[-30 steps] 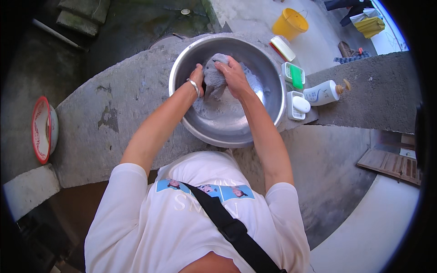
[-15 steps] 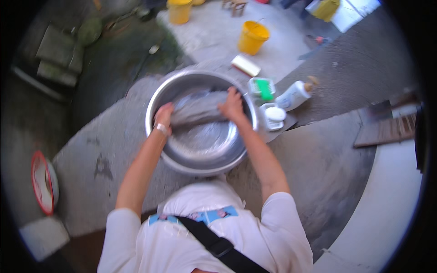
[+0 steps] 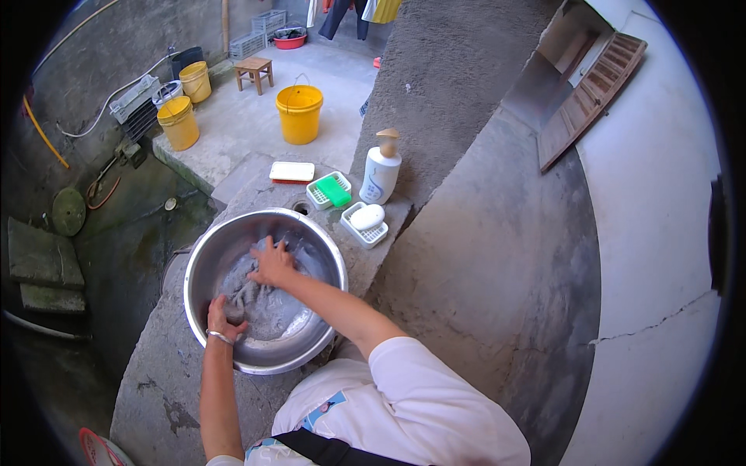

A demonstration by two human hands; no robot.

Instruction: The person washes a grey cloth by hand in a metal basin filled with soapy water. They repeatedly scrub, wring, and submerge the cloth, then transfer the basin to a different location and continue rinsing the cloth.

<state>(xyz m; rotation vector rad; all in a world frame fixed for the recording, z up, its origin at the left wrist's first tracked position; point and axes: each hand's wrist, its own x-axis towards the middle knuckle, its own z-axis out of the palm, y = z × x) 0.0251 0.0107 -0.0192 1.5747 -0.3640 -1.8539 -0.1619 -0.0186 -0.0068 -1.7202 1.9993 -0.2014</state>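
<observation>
Grey cloth (image 3: 250, 295) got lowered and bunched in the steel basin (image 3: 208, 273), touched toward the far rim by the wide-spread right hand (image 3: 272, 264), while what's gripped by the half-curled left hand (image 3: 222, 317) near the left rim can't be told.

The basin (image 3: 200, 272) sits on the table (image 3: 155, 396), the cloth (image 3: 249, 293) in it, the left grip (image 3: 224, 317) at the cloth's near-left side and the right grip (image 3: 273, 266) over its far part. Behind the basin and to the right lie a brush (image 3: 292, 172), then a soap dish (image 3: 315, 194) bearing one bar (image 3: 334, 191), then, nearer, a second dish (image 3: 372, 236) bearing another bar (image 3: 367, 217). A pump bottle (image 3: 381, 175) stands behind the second dish. On the floor (image 3: 252, 116) beyond stands a bucket (image 3: 299, 118), a stool (image 3: 254, 71) behind it to the left.
</observation>
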